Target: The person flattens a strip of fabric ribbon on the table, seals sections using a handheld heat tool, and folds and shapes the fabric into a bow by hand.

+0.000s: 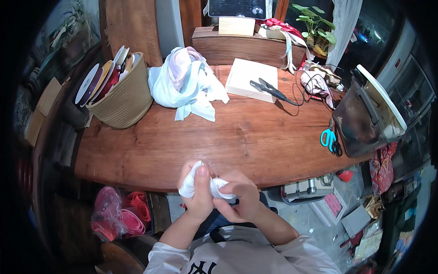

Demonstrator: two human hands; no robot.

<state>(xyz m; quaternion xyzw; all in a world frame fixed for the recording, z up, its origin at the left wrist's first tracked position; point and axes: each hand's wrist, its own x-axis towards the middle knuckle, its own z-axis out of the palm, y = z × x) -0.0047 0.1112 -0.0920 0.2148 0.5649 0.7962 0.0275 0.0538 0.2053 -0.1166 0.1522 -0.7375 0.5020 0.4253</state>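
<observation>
A small bunched piece of white cloth [217, 187] is held at the table's near edge, above my lap. My left hand [197, 192] wraps round its left part, thumb pressed on top. On its right part, my right hand [239, 196] grips with thumb and bent fingers. The cloth is folded, and much of it is hidden by my fingers. Farther off on the wooden table [219, 141] lies a loose heap of pale blue and lilac fabric [187, 82].
A woven basket [125, 98] of ribbon spools stands far left. A black corded heat tool [269, 90] rests on a white box [246, 75]. Scissors with turquoise handles [327, 137] lie beside a grey plastic bin [365, 123] at right. Red and pink rolls [134, 214] sit below the table.
</observation>
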